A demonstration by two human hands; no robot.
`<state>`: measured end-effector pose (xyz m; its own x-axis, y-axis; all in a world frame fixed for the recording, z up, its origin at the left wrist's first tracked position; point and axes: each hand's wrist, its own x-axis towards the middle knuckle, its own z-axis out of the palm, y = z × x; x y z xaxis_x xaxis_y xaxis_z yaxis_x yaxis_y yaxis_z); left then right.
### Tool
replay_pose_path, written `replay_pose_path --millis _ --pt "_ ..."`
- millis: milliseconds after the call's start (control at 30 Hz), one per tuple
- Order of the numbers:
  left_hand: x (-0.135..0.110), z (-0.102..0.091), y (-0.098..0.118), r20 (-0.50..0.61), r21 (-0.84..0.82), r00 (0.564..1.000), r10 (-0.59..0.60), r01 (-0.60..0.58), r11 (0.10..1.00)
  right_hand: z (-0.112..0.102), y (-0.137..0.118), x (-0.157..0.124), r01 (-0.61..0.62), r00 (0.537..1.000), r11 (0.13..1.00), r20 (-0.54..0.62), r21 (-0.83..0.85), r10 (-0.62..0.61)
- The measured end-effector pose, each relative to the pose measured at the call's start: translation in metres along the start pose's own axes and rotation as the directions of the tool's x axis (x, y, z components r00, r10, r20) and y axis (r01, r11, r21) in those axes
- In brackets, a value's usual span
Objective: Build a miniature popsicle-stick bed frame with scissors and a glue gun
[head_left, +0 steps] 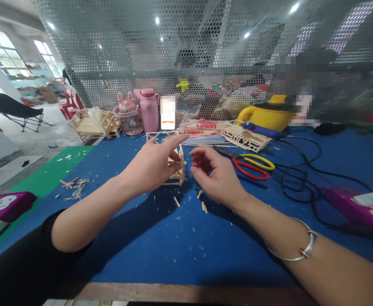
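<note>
A small model frame of thin wooden sticks (180, 175) stands on the blue table, partly hidden behind my left hand (151, 163). My left index finger stretches out over its top, while the other fingers and thumb close around a stick at its right side. Whether that stick is loose or part of the frame is hard to see. Just to the right, my right hand (220, 174) hovers with curled fingers, the thumb apart from them and nothing visible between. Short wooden offcuts (204, 207) lie below the hands.
Scissors with red and yellow handles (253, 167) lie right of my right hand, near black cables (301, 178). Behind are a lit phone (168, 114), a pink bottle (149, 111), stick bundles (202, 126), another stick frame (245, 137) and a yellow pot (269, 117). Wood scraps (75, 187) lie left.
</note>
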<state>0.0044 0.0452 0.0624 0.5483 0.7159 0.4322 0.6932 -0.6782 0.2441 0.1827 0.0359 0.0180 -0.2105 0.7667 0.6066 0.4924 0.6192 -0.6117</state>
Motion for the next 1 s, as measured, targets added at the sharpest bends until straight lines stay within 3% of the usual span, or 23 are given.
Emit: replay_pose_path --millis 167,333,433,533,600,633,700,767,833,900,1000 --pt "-0.003 -0.005 -0.003 0.051 -0.027 0.999 -0.002 0.003 1.000 -0.006 0.006 0.004 -0.019 1.000 1.000 -0.025 0.010 0.019" --pt "-0.005 -0.005 -0.010 0.092 -0.027 0.996 0.007 -0.004 1.000 -0.023 0.017 0.013 -0.047 0.983 0.999 -0.177 0.018 0.050" --pt "-0.006 -0.005 -0.014 0.119 -0.045 0.993 0.018 -0.013 0.999 -0.041 0.027 0.025 -0.058 0.948 0.997 -0.317 -0.050 0.039" --pt "-0.008 -0.008 -0.018 0.155 -0.065 0.988 0.021 -0.011 0.998 -0.070 0.045 0.044 -0.110 0.876 0.973 -0.482 -0.203 -0.002" --pt "-0.008 -0.010 -0.020 0.177 -0.076 0.984 0.016 -0.002 0.997 -0.092 0.061 0.058 -0.218 0.874 0.833 -0.481 -0.509 -0.065" --pt "-0.008 -0.011 -0.022 0.188 -0.081 0.982 0.012 0.003 0.997 -0.103 0.070 0.064 -0.251 0.906 0.720 -0.420 -0.647 -0.061" --pt "-0.007 -0.011 -0.024 0.208 -0.092 0.978 0.009 0.010 0.996 -0.123 0.089 0.074 -0.317 0.939 0.511 -0.339 -0.799 0.053" --pt "-0.005 -0.010 -0.025 0.224 -0.099 0.975 0.012 0.010 0.995 -0.138 0.107 0.079 -0.387 0.917 0.368 -0.311 -0.845 0.250" --pt "-0.004 -0.009 -0.026 0.227 -0.102 0.974 0.010 0.013 0.995 -0.146 0.123 0.081 -0.442 0.844 0.302 -0.279 -0.845 0.458" --pt "-0.004 -0.007 -0.026 0.220 -0.113 0.976 0.003 0.023 0.993 -0.150 0.134 0.082 -0.453 0.783 0.279 -0.229 -0.847 0.578" --pt "-0.004 -0.005 -0.027 0.204 -0.154 0.979 -0.001 0.033 0.987 -0.151 0.142 0.080 -0.458 0.776 0.264 -0.238 -0.849 0.584"
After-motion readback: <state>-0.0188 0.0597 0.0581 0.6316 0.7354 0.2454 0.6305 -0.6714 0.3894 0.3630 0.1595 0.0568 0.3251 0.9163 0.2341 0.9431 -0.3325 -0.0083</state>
